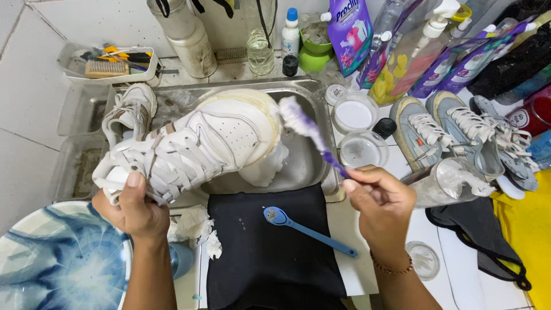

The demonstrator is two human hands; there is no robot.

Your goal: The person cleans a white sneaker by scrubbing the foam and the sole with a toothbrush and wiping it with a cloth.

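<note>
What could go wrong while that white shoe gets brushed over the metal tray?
The left hand grips the white shoe only at its heel end, so it might slip into the metal tray. Foam from the purple brush in the right hand could flick into the open jars or onto the grey sneakers beside it.

white sneaker (pixel 201 140), foamy purple toothbrush (pixel 313 135)
</note>
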